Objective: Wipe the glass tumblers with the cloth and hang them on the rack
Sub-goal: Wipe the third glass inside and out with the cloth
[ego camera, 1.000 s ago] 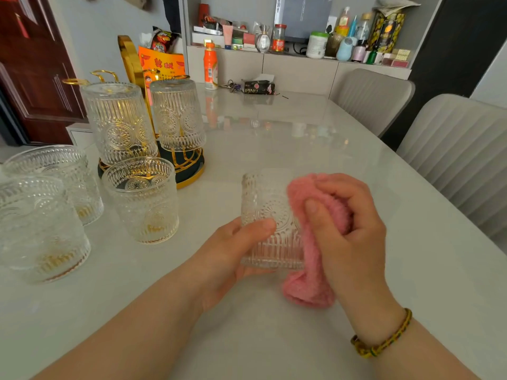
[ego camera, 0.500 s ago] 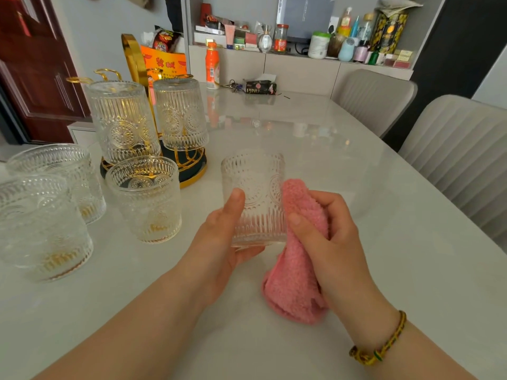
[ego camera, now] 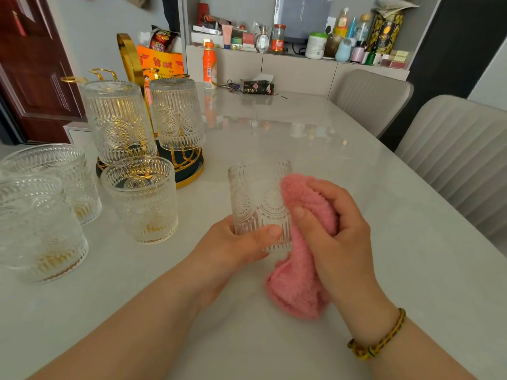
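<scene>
Pale glossy table (ego camera: 356, 187), gold rack (ego camera: 189, 171) at left carrying two inverted glasses (ego camera: 118, 119). Left hand (ego camera: 233, 248) gripping tumbler (ego camera: 255, 198) mid-table near its base, right hand (ego camera: 337, 231) clutching pink cloth (ego camera: 296, 286) against its side. Turn it, press lightly, cover every ridge.

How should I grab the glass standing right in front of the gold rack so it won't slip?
Probably wrap your fingers round the middle of that tumbler, on its ribbed wall. It stands upright, mouth up, so come from the right side: the rack is behind it and another tumbler stands close on its left.
</scene>
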`<state>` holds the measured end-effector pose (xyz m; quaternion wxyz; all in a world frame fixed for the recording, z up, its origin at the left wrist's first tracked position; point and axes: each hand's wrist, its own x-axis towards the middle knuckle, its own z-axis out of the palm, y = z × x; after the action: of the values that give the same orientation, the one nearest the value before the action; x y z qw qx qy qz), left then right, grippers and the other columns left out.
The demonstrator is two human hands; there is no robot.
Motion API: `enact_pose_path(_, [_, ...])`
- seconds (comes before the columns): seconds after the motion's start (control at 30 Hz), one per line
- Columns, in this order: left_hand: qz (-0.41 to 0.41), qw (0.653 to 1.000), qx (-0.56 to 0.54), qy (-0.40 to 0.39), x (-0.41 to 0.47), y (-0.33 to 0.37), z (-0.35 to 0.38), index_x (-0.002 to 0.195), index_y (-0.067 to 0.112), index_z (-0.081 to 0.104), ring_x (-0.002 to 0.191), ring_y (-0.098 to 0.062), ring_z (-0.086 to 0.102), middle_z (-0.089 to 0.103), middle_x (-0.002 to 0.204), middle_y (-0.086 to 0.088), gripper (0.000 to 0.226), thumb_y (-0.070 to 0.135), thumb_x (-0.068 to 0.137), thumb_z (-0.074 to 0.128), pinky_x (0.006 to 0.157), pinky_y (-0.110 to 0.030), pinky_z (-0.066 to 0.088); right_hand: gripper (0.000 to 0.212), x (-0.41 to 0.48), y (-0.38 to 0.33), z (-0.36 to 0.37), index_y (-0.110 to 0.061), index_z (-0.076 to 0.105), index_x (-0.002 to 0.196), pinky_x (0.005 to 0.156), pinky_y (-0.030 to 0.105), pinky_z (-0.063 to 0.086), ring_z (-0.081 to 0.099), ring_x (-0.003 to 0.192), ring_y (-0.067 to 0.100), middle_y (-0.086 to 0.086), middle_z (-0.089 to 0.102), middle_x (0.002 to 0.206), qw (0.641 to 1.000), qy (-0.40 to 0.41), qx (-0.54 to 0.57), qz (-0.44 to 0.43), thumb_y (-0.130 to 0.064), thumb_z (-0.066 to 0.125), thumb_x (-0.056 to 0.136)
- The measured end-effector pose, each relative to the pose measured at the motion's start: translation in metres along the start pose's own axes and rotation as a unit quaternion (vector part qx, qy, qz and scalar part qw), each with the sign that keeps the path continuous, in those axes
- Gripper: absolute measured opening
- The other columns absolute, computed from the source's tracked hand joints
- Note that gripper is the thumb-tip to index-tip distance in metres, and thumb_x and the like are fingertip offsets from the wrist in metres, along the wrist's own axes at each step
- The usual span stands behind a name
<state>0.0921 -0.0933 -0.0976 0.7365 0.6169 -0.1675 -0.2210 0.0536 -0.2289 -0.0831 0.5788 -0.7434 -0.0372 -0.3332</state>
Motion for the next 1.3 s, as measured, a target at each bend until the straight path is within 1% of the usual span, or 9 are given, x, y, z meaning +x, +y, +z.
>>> enact_pose_path(0.07, [0.014,1.0,-0.011,-0.008,0.0,0.0,0.001,0.099,0.033,0.068,0.095,-0.01,0.068,0.072,0.103,0.007,0.056,0.039,0.044,0.077,0.076,-0.021,0.055,0.022,0.005,-0.003,-0.005,-0.039,0.059,0.087,0.083,0.021,0.051,0.06,0.091,-0.002,-0.02,0.063,0.092,0.997,0.02,0.044,0.061,-0.024,0.069,0.073])
enact_pose_path(0.17, [0.005,0.997,-0.061,0.038,0.003,-0.002,-0.002,0.126,0.016,0.047,0.094,-0.016,0.069,0.07,0.109,-0.003,0.107,0.036,0.029,0.087,0.075,-0.025,0.057,0.009,0.007,-0.001,-0.004,-0.032,0.063,0.082,0.059,0.042,0.058,0.065,0.065,0.02,-0.006,0.066,0.08,0.964,-0.005,0.174,0.199,-0.024,0.061,0.08])
enact_pose_path(0.27, [-0.002,0.989,-0.123,0.078,0.005,0.003,-0.006,0.13,0.009,0.044,0.092,-0.016,0.069,0.068,0.112,-0.007,0.096,0.033,0.043,0.078,0.072,-0.025,0.057,0.008,0.004,0.004,0.0,-0.036,0.065,0.073,0.069,0.038,0.055,0.06,0.068,0.016,-0.005,0.065,0.079,0.971,-0.04,0.143,0.189,-0.029,0.069,0.074])
enact_pose_path(0.37, [-0.016,0.989,-0.104,0.104,0.006,0.004,-0.01,0.128,0.008,0.045,0.089,-0.015,0.069,0.068,0.109,-0.007,0.083,0.026,0.056,0.083,0.07,-0.025,0.057,0.018,-0.001,0.003,0.004,-0.035,0.061,0.077,0.072,0.01,0.046,0.058,0.079,-0.007,-0.016,0.064,0.084,0.995,-0.055,0.053,0.067,-0.025,0.071,0.066])
enact_pose_path(0.5, [-0.027,0.996,-0.037,0.08,0.004,0.003,-0.006,0.116,0.013,0.049,0.082,-0.014,0.071,0.071,0.095,-0.003,0.08,0.022,0.045,0.086,0.072,-0.026,0.057,0.019,-0.003,0.0,0.002,-0.036,0.054,0.087,0.087,0.004,0.036,0.048,0.1,-0.013,-0.015,0.052,0.104,0.99,-0.042,-0.073,-0.115,-0.029,0.06,0.071])
enact_pose_path(0.67, [-0.027,0.999,-0.031,0.001,0.0,0.002,-0.002,0.123,0.012,0.048,0.099,-0.025,0.067,0.068,0.112,-0.011,0.088,0.036,0.042,0.073,0.088,-0.039,0.054,0.021,0.011,-0.002,-0.014,-0.039,0.055,0.085,0.084,0.022,0.049,0.056,0.084,-0.008,-0.023,0.061,0.087,0.998,0.068,0.011,0.01,-0.022,0.066,0.079])
enact_pose_path(0.83, [0.0,0.995,-0.098,0.007,-0.002,0.005,-0.002,0.107,0.015,0.061,0.09,-0.021,0.07,0.072,0.103,-0.008,0.065,0.038,0.047,0.071,0.069,-0.027,0.057,0.017,0.007,0.004,-0.008,-0.041,0.06,0.085,0.08,0.031,0.053,0.064,0.088,0.007,-0.022,0.066,0.084,0.982,-0.023,0.109,0.153,-0.048,0.06,0.069])
enact_pose_path(1.1, [0.0,0.993,-0.089,0.078,-0.001,0.007,-0.005,0.099,0.027,0.06,0.101,-0.011,0.063,0.071,0.098,0.007,0.042,0.047,0.062,0.06,0.09,-0.03,0.046,0.018,-0.007,0.001,0.003,-0.031,0.055,0.084,0.061,0.009,0.046,0.059,0.069,-0.007,-0.015,0.063,0.078,0.99,-0.014,0.089,0.111,-0.026,0.068,0.074])
enact_pose_path(1.3, [-0.001,0.993,-0.064,0.1,0.002,0.002,-0.004,0.124,0.014,0.051,0.094,-0.013,0.069,0.071,0.106,-0.002,0.074,0.05,0.062,0.066,0.084,-0.027,0.055,0.023,-0.002,0.008,0.001,-0.038,0.055,0.092,0.082,0.015,0.047,0.059,0.092,-0.001,-0.017,0.063,0.099,0.998,-0.008,0.036,0.057,-0.03,0.064,0.072])
